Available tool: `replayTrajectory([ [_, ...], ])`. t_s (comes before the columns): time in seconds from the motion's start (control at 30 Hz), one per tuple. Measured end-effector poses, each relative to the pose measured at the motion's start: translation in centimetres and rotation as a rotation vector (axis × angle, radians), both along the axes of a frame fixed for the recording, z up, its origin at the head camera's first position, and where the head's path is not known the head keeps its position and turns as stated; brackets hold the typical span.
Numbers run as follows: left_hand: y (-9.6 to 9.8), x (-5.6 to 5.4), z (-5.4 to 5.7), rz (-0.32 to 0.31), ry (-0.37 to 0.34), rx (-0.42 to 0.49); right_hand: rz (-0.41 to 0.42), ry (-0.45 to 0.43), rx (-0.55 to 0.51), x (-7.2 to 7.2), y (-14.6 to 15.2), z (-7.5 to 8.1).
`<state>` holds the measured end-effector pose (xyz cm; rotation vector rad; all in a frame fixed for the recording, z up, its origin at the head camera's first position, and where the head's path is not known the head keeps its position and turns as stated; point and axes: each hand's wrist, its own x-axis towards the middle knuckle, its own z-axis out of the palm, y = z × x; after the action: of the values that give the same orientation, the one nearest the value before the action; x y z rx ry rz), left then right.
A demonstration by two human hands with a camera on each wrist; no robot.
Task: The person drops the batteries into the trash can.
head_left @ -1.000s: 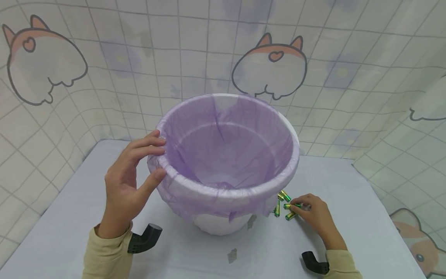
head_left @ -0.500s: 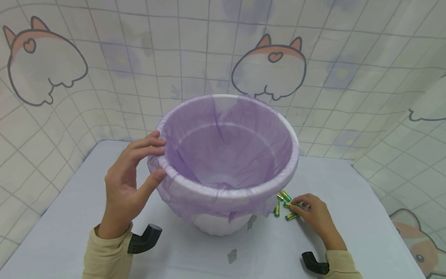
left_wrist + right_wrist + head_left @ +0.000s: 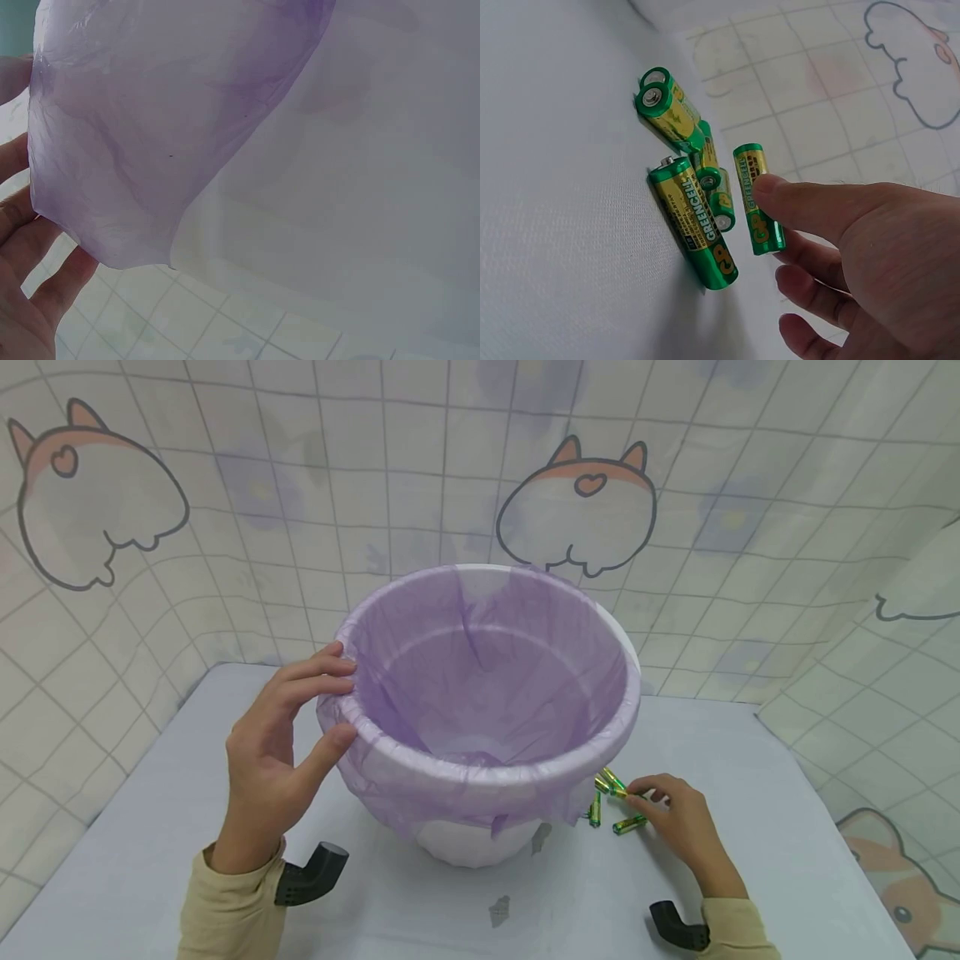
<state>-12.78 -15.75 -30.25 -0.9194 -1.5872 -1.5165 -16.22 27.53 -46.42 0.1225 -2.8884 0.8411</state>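
Note:
A white wastebasket [image 3: 468, 845] lined with a translucent purple bin bag [image 3: 495, 693] stands mid-table in the head view. My left hand [image 3: 273, 760] holds its left rim, fingers and thumb spread along the edge. In the left wrist view, the bag's overhang hides some of the left fingertips. Right of the basket, my right hand [image 3: 678, 818] pinches a green-and-gold battery [image 3: 748, 169] between thumb and fingers, tilted and apart from the others. Several similar batteries lie beside it on the table; the nearest loose battery [image 3: 694, 225] lies alone, in front of a small cluster [image 3: 671, 116].
The white-covered table [image 3: 405, 918] has a grey patch [image 3: 499, 911] near the front. A tiled-pattern curtain [image 3: 420, 485] with cartoon corgis surrounds the back and sides. The basket's rim rises well above the batteries and partly overhangs them in the head view.
My right hand has shifted the pinched battery slightly up and away from the lone battery beside it. The left hand and the basket stay in place.

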Motion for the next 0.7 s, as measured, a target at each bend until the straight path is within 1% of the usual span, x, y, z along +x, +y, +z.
replayTrajectory([
  [0.33, 0.1, 0.0, 0.0, 0.008, -0.007, 0.001, 0.000, 0.075, -0.016, 0.3, -0.2, 0.8],
  [0.7, 0.1, 0.0, 0.1, 0.001, -0.009, 0.012, 0.007, 0.175, -0.016, 0.7, -0.5, 1.7],
])
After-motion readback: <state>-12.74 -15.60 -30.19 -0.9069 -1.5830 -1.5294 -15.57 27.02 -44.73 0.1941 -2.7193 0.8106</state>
